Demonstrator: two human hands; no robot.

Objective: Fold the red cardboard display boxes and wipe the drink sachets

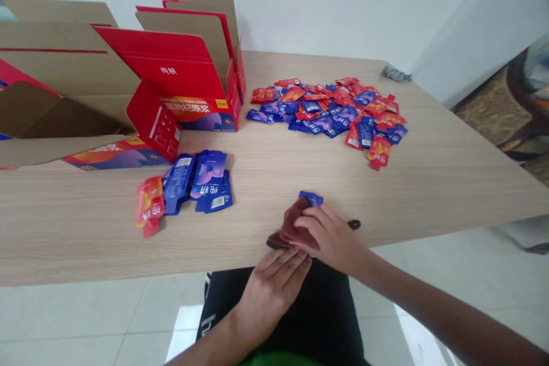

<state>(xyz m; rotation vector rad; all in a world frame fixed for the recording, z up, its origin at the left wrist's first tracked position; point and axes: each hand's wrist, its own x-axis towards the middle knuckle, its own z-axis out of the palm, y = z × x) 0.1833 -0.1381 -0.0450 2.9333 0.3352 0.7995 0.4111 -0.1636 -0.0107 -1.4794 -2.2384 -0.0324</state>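
Observation:
My right hand point(332, 234) is closed on a bunched maroon cloth point(295, 223) with dark edging, near the table's front edge. The cloth lies over a blue packet point(311, 198), whose far end shows beyond it. My left hand point(277, 283) reaches over the front edge, fingers straight and close together at the packet's near end; its thumb is hidden. A dark loop point(354, 224) sticks out to the right of my right hand. To the left lie several flat blue packets point(209, 180) in an overlapping group, with an orange-red packet point(150, 203) beside them.
Loose red and blue packets point(321, 108) are spread in a heap towards the wall. Open red cardboard boxes point(206, 111) stand at the back left, flaps raised, and another open box point(120, 154) is nearer. A grey scrap point(396, 73) lies at the far right corner.

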